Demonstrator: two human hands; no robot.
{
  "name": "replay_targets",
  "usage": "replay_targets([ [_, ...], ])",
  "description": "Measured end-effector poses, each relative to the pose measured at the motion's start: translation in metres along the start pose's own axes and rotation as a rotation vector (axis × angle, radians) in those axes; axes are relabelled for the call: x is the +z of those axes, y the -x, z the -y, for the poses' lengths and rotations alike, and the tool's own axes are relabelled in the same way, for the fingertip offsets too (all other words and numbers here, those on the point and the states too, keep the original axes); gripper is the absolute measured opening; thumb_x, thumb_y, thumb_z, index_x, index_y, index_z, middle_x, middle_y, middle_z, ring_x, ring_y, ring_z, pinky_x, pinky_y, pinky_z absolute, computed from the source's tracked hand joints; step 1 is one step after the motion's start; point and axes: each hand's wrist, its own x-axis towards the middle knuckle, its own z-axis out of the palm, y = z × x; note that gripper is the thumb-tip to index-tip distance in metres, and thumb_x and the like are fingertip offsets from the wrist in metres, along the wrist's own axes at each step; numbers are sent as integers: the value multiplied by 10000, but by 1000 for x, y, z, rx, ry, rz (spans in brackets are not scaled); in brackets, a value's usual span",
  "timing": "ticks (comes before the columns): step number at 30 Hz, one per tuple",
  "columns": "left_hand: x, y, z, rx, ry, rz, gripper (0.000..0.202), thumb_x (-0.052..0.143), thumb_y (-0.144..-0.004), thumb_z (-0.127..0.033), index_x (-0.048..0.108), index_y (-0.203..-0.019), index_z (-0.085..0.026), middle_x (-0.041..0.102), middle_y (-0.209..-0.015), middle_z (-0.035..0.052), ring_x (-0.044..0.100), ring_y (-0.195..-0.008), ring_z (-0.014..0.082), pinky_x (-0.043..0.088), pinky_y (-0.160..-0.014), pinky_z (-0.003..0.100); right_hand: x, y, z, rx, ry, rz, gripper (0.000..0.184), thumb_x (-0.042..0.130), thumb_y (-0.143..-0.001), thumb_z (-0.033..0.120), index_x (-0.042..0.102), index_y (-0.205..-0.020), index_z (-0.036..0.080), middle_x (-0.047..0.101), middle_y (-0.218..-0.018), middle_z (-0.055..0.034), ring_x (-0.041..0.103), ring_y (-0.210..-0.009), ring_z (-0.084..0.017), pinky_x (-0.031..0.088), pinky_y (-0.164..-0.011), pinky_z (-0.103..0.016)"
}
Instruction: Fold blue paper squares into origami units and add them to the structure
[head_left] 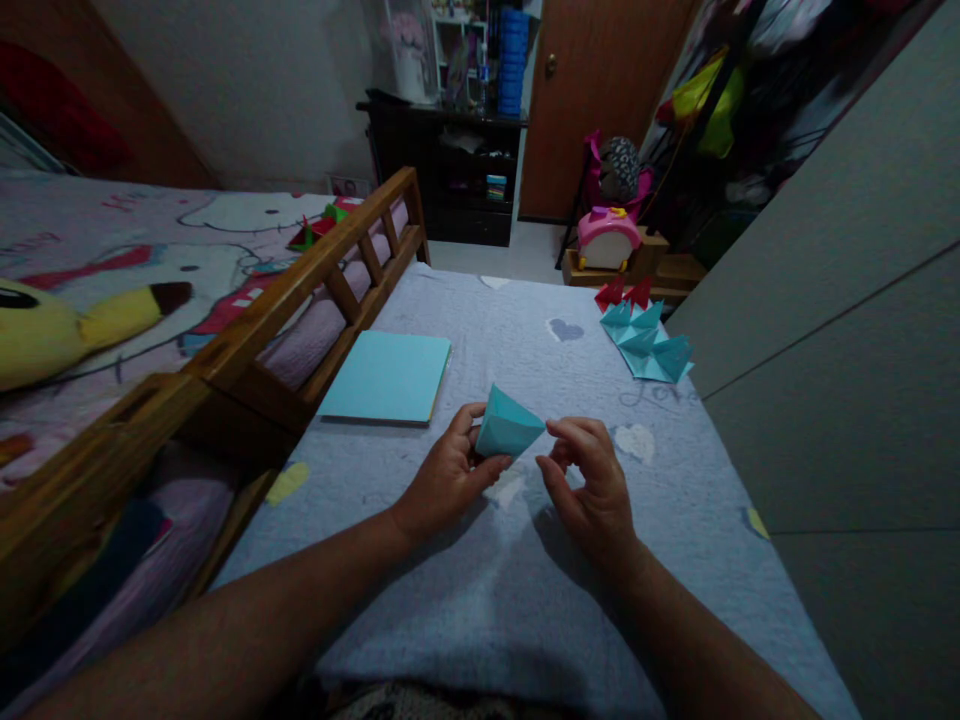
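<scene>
A folded teal paper piece [506, 427] is pinched in my left hand [452, 474], thumb and fingers closed on its lower left edge. My right hand [589, 485] hovers just to the right of the paper's pointed tip, fingers curled and slightly apart, with nothing visibly in them. Both hands rest low over a light blue mattress sheet [487, 590]. A stack of teal square paper sheets [388, 377] lies flat to the upper left of my left hand.
Several folded teal and red paper pieces [643, 335] lie at the sheet's far right. A wooden bed rail [300, 290] runs along the left, beside a yellow plush toy [67, 325]. A grey wall [847, 350] stands on the right. A dark shelf [450, 170] and a door [600, 90] stand behind.
</scene>
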Motion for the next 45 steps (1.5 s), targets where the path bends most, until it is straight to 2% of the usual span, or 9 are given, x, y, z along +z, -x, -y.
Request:
replay_targets([
  [2, 0, 2, -4, 21, -51, -9, 582, 772, -822, -258, 441, -1300, -242, 660, -842, -16, 556, -678, 132, 401, -659, 249, 0, -1, 1, 8, -16, 11, 430, 568, -922, 93, 549, -1289, 316, 521, -1074, -35, 554, -749, -129, 538, -638, -290],
  [6, 0, 5, -11, 75, -118, 5, 504, 768, -824, -261, 472, -1231, -220, 650, -948, 30, 582, -678, 134, 429, -694, 275, -1, -1, 1, 43, -40, 22, 354, 566, -920, 95, 588, -1213, 292, 518, -1058, -33, 559, -766, -131, 537, -661, -292],
  [10, -1, 9, -8, 120, -133, 51, 466, 685, -886, -249, 385, -1243, -256, 628, -954, -4, 577, -645, 112, 449, -673, 259, -2, -2, 0, 78, -73, 11, 275, 565, -907, 79, 596, -1101, 272, 522, -1025, -24, 555, -776, -129, 527, -673, -280],
  [17, -9, 4, -5, 291, -434, 93, 36, 557, -960, -219, 591, -972, -224, 555, -753, -31, 536, -636, 121, 409, -645, 260, -2, -3, 1, 80, -97, 12, 258, 567, -901, 80, 587, -1080, 266, 524, -997, -24, 563, -816, -140, 524, -674, -265],
  [25, -13, 0, -8, 392, -438, 27, 60, 628, -921, -190, 682, -913, -214, 622, -811, 15, 573, -753, 155, 438, -702, 283, 2, 5, -8, 280, -201, -35, 149, 594, -916, 149, 579, -1030, 246, 573, -887, -6, 584, -758, -142, 498, -590, -251],
  [31, -14, -2, -4, 509, -443, 50, 120, 593, -919, -148, 700, -936, -201, 638, -806, 16, 586, -739, 145, 452, -657, 260, 1, 1, -3, 196, -190, 33, 115, 579, -933, 136, 623, -975, 234, 580, -908, -15, 587, -790, -141, 498, -613, -258],
  [37, -15, -2, -2, 612, -502, 53, 161, 600, -893, -96, 703, -962, -198, 640, -808, 11, 595, -739, 137, 462, -659, 247, 2, 5, -1, 174, -188, -20, 185, 598, -925, 124, 636, -1054, 251, 611, -919, -9, 605, -775, -140, 512, -640, -270],
  [41, -16, 0, 0, 621, -542, 44, 165, 591, -888, -93, 702, -964, -190, 628, -792, 12, 589, -721, 140, 460, -651, 250, 4, 8, -3, 230, -255, -68, 134, 605, -924, 124, 614, -981, 245, 595, -865, 13, 595, -722, -125, 503, -640, -263],
  [45, -16, 0, 0, 624, -548, 53, 157, 582, -900, -108, 699, -974, -181, 651, -836, 35, 608, -743, 152, 478, -668, 263, 1, 5, 1, 151, -238, -5, 152, 578, -930, 98, 642, -964, 231, 592, -892, -11, 596, -802, -144, 500, -670, -271],
])
